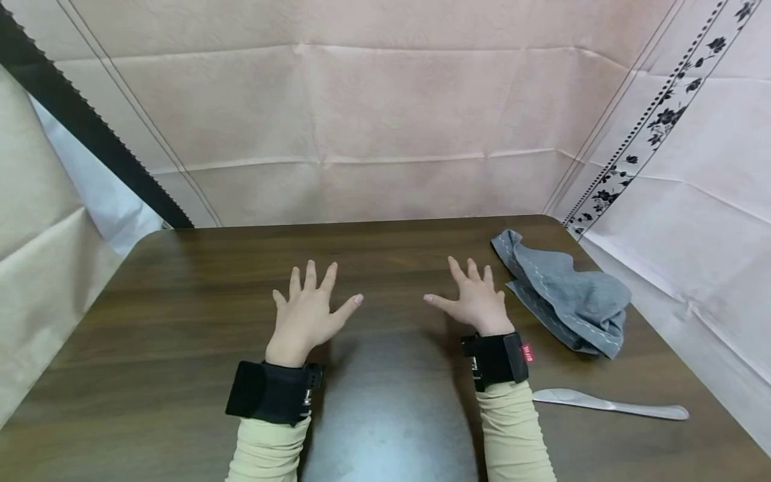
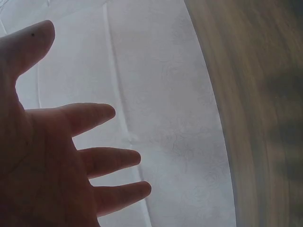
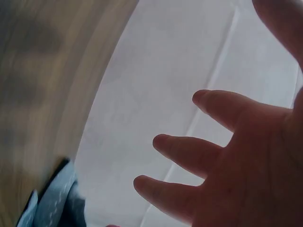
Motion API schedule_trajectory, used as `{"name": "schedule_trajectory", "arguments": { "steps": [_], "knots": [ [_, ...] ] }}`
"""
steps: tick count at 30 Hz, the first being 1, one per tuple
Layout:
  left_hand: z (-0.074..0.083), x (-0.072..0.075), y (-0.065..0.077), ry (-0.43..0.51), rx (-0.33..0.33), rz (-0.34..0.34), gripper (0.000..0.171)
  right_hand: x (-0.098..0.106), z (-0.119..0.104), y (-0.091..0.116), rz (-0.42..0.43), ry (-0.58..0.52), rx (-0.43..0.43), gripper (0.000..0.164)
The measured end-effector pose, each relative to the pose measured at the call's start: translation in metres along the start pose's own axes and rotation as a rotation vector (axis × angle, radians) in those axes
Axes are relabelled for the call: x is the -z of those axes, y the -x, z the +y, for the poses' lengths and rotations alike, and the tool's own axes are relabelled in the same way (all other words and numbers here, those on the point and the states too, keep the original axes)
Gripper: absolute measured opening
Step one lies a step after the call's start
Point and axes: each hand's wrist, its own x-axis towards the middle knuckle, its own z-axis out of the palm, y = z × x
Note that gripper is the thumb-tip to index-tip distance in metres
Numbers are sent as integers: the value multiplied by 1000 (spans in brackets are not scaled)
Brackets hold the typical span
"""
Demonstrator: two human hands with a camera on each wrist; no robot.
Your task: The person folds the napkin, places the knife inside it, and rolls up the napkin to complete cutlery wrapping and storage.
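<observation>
Sheeting (image 1: pixel 391 114), pale and creased, rises behind a brown wood-grain table (image 1: pixel 181 308). On the table's right side lies a rumpled blue-grey cloth (image 1: pixel 569 284) with pale stitching, just beside the little-finger side of the right hand (image 1: pixel 478 301). The left hand (image 1: pixel 304 314) is well apart from it. Both hands are above the table, fingers straight and spread apart, thumbs pointing toward each other. A slim, pale knife (image 1: pixel 608 404) lies nearer the person than the right fingers, handle pointing right.
</observation>
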Motion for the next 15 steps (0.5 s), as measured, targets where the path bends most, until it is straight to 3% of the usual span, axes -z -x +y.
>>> {"name": "schedule_trajectory", "arguments": {
  "steps": [15],
  "knots": [
    [3,0,0,-5,-22,16,77,25,38,13,56,-56,-97,91]
  ]
}}
